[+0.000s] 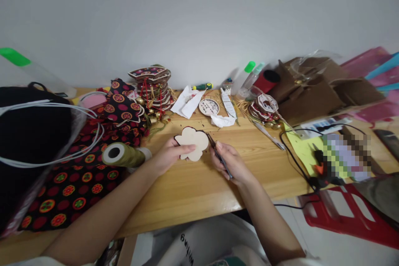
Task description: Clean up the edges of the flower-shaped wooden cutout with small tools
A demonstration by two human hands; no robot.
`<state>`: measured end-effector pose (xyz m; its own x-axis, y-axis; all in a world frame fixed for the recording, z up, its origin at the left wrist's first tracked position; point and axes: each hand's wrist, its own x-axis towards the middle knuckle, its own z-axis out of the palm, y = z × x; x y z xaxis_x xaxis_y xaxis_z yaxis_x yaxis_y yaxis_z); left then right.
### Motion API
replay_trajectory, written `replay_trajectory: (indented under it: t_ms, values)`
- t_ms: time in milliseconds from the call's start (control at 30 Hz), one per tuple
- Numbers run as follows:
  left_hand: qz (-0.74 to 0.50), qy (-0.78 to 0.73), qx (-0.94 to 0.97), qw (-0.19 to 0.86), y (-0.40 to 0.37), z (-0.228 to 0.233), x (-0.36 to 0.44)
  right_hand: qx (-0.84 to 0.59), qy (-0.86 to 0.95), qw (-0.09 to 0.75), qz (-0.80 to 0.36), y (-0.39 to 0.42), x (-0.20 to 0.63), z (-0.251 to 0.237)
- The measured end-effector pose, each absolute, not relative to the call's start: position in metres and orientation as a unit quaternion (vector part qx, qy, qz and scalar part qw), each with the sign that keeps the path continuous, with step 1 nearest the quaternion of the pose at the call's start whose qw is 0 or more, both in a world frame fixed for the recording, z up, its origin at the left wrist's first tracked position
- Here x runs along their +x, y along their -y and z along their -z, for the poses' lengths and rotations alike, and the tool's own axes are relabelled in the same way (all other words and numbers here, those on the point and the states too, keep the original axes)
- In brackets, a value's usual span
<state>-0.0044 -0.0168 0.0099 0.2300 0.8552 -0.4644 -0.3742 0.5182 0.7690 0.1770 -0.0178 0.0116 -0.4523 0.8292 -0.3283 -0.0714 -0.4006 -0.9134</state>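
Observation:
My left hand [166, 157] is closed on the left side of a cream, flower-shaped piece [191, 143], thumb flat on its face. A thin dark edge shows around parts of its outline. In my right hand [230, 160] is a slim dark pair of scissors [220, 157], its tips pointing up and left close to the right rim of the flower-shaped piece. Whether the tips touch the rim I cannot tell. Small dark scraps lie on the wooden table [187, 199] behind the piece.
Patterned black fabric [77, 193] and a spool of olive thread [120, 154] lie left. Behind are a stack of fabric ornaments [152, 87], white paper [187, 102] and a round printed disc [208, 107]. Rightward are a pen-like tool [268, 134], a cardboard box [311, 91] and a black cable [293, 160].

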Motion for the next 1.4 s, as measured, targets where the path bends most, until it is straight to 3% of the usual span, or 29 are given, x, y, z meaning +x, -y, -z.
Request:
replay_trajectory:
  t_ms: [1400]
  values:
    - [-0.415,-0.461,0.279,0.733,0.0166,-0.0062,-0.0047,-0.422,0.441,0.308,-0.730,0.0188,0.1750,-0.0145]
